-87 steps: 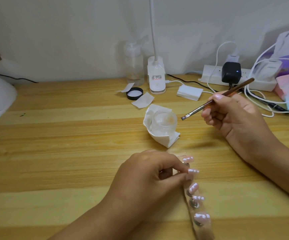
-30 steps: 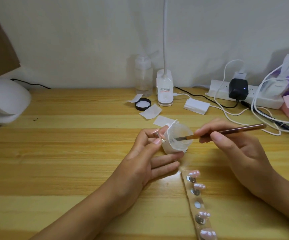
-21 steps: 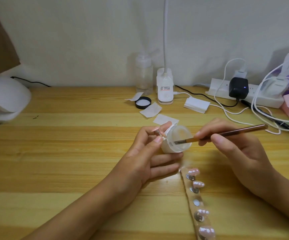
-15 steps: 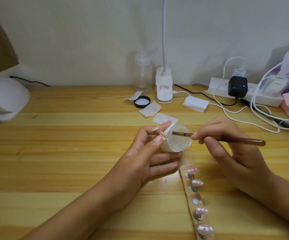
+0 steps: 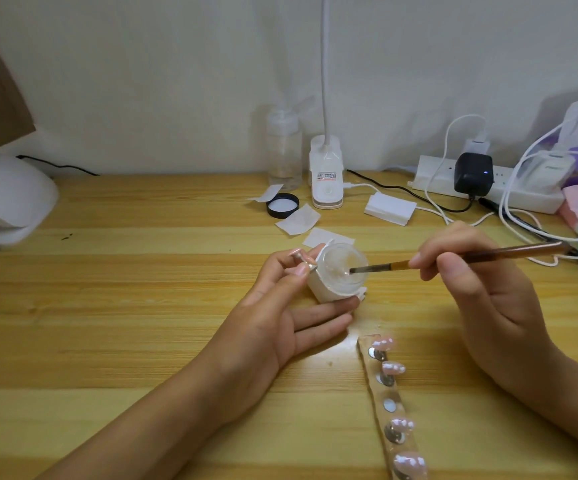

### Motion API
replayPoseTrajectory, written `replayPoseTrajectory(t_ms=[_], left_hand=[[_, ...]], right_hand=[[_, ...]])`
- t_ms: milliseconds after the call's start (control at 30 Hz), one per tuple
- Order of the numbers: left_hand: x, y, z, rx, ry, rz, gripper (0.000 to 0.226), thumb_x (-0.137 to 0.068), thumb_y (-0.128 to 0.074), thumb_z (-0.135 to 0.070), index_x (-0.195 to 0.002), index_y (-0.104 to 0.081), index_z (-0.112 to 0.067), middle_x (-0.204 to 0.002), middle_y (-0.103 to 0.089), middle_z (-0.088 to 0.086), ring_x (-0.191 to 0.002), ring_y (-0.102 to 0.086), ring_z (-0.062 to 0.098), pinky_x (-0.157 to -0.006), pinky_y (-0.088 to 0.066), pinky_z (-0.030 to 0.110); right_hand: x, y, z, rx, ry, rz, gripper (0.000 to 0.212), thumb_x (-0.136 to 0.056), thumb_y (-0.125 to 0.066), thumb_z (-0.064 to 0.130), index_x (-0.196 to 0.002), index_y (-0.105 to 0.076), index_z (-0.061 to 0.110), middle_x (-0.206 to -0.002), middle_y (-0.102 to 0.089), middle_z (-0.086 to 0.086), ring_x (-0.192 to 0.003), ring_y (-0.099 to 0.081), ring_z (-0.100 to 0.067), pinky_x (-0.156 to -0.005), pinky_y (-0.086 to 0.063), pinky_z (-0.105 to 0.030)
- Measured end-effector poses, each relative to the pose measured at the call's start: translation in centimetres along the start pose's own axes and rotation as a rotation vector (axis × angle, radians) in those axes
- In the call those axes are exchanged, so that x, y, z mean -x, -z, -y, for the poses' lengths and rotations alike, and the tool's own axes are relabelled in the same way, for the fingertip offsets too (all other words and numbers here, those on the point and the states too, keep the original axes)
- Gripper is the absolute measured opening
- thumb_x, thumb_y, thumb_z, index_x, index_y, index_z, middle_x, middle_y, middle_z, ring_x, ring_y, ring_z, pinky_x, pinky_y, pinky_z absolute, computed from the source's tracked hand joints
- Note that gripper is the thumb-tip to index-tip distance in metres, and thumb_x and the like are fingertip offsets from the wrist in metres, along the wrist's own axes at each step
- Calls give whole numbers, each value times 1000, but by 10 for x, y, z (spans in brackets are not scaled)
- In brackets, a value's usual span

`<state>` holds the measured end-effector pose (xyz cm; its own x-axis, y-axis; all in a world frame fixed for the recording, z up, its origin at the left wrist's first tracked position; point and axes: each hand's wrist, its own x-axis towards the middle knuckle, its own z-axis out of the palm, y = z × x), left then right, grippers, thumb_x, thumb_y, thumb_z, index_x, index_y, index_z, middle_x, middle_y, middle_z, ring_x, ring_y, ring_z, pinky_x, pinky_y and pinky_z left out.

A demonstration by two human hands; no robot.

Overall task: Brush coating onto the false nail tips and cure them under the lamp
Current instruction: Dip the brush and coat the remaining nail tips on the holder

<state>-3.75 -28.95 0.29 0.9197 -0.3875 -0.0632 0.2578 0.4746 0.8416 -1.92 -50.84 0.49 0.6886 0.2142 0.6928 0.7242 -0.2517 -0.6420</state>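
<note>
Both hands pinch at the jar (image 5: 341, 271): right hand (image 5: 481, 292) loading the brush (image 5: 488, 256), left hand (image 5: 280, 317) holding a nail tip (image 5: 303, 258), probably coated next.

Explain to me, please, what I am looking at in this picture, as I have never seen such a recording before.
No machine here: a person works with bare hands, and the one picture comes from a camera worn on the head, looking down at a wooden desk. The right hand holds a brush, bristles dipped in a small open jar. The left hand pinches a single nail tip beside the jar. Nearer lies a strip carrying four more tips. The white dome far left appears to be the curing lamp.
</note>
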Motion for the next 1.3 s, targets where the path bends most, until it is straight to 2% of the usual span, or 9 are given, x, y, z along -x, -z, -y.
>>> replayPoseTrajectory(t_ms=[300, 467, 667, 833, 1033, 1100, 1167, 1233, 1300], left_hand=[[1, -2, -3, 27, 29, -25, 15, -93, -54, -28, -87, -67, -31, -130, -65, -4, -113, -63, 43, -97, -51, 45], [1, -2, -4, 54, 40, -20, 6, -91, -56, -28, -96, -59, -28, -126, -67, 1, -114, -63, 42, -97, -51, 45], [0, 0, -4, 74, 49, -1, 10, -90, -57, -27, -100, -57, -25, -122, -69, 3, -116, -62, 42, -98, -51, 47], [1, 0, -5, 76, 58, -5, 12, -90, -57, -26, -102, -56, -25, -121, -70, 3, -116, -62, 42, -98, -51, 48], [0, 0, -5, 87, 74, -26, 13, -89, -58, -27, -102, -56, -24, -122, -69, 3, -115, -62, 42, -96, -52, 47], [-1, -1, -4, 97, 57, -63, 10, -86, -64, -27, -96, -64, -26, -120, -70, 1, -112, -65, 39, -90, -56, 43], [0, -3, -2, 54, 1, -143, 9, -82, -70, -28, -91, -69, -28, -108, -72, -6, -102, -70, 27, -74, -59, 32], [3, -5, 1, -54, -104, -268, 12, -77, -77, -31, -86, -70, -33, -93, -69, -12, -78, -68, 10, -55, -52, 21], [8, -5, 3, -186, -216, -367, 15, -69, -74, -39, -82, -68, -37, -79, -62, -16, -57, -49, 3, -45, -35, 16]], right_hand=[[-3, 2, 3, -132, -100, -96, 20, -92, -37, 19, -83, -54, 15, -78, -53, 6, -78, -49, -11, -77, -43, -19], [-4, 5, -1, -162, -187, -165, 23, -95, -40, 17, -78, -54, 12, -74, -55, 10, -75, -49, -8, -74, -43, -17], [-6, 7, -4, -250, -268, -253, 25, -90, -38, 9, -92, -62, 16, -86, -62, 9, -80, -55, -10, -75, -48, -21], [-6, 8, -5, -257, -301, -183, 36, -82, -40, 10, -83, -70, 30, -87, -64, 5, -85, -56, -12, -79, -47, -22], [-7, 10, -8, -220, -328, -144, 25, -77, -44, 21, -79, -68, 25, -84, -62, 4, -86, -54, -12, -79, -45, -23], [-7, 11, -9, -232, -343, -202, 27, -79, -40, 14, -76, -66, 21, -81, -61, 4, -83, -53, -11, -78, -43, -23], [-8, 12, -9, -253, -355, -253, 28, -82, -38, 12, -78, -64, 21, -80, -62, 4, -81, -53, -10, -76, -44, -24], [-9, 12, -9, -268, -353, -281, 29, -86, -39, 13, -81, -66, 23, -82, -63, 5, -80, -55, -11, -75, -47, -22], [-9, 12, -8, -287, -357, -290, 28, -92, -41, 17, -85, -67, 24, -84, -63, 5, -80, -57, -12, -75, -49, -21]])
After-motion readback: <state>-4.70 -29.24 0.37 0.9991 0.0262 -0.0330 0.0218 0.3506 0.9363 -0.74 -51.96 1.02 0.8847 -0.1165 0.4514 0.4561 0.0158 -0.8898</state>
